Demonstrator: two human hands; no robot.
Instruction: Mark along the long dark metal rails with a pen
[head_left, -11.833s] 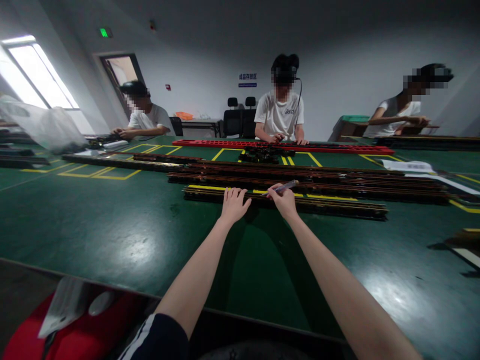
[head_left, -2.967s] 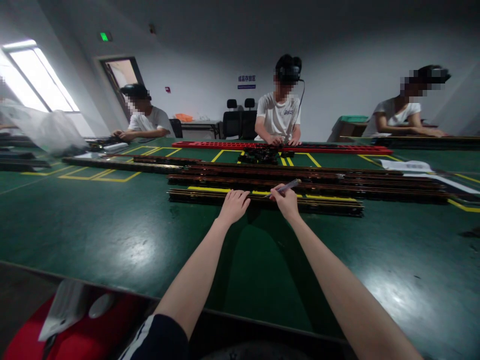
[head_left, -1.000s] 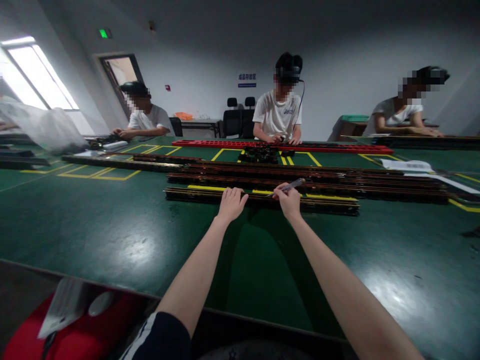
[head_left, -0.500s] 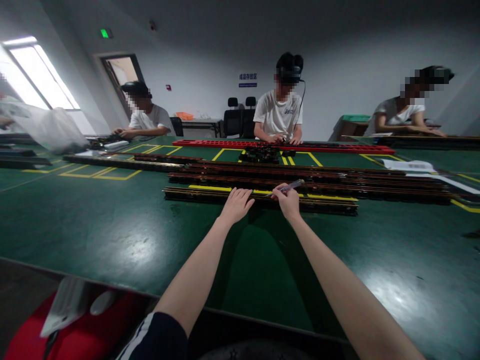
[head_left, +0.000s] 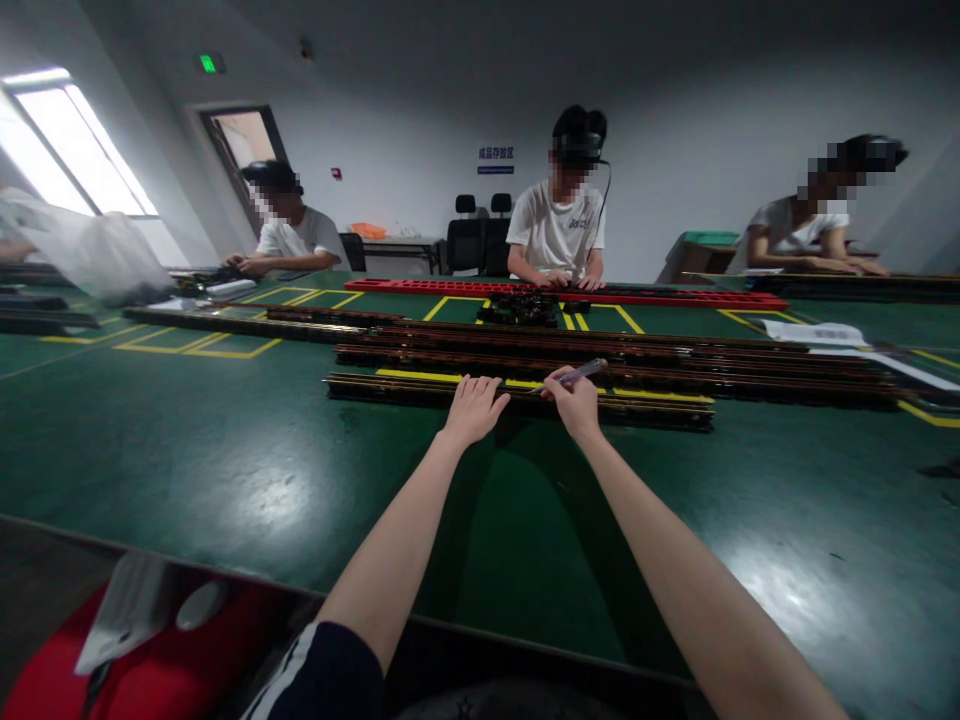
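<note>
My left hand (head_left: pixel 471 412) lies with its fingers stretched over a long dark rail (head_left: pixel 397 389) with gold-coloured edges, resting on its top. In my right hand (head_left: pixel 576 405) is a slim screwdriver (head_left: pixel 589 370) with a translucent purplish handle, held like a pen. Its thin shaft slants down and left to the rail, between my two hands. The tip is too small to make out. Just behind the rail, a bundle of longer dark rails (head_left: pixel 757 372) with reddish-brown edges lies parallel to it.
Yellow tape (head_left: pixel 660 397) marks the green table (head_left: pixel 187 430). Farther back are a heap of small black parts (head_left: pixel 521 308) and a long red slotted bar (head_left: pixel 420 288), where a co-worker (head_left: pixel 559 230) sits. Papers (head_left: pixel 814 330) lie at right, a plastic bag (head_left: pixel 124 260) at left.
My left hand has shifted very slightly along the rail. The screwdriver and my right hand stay almost where they were.
</note>
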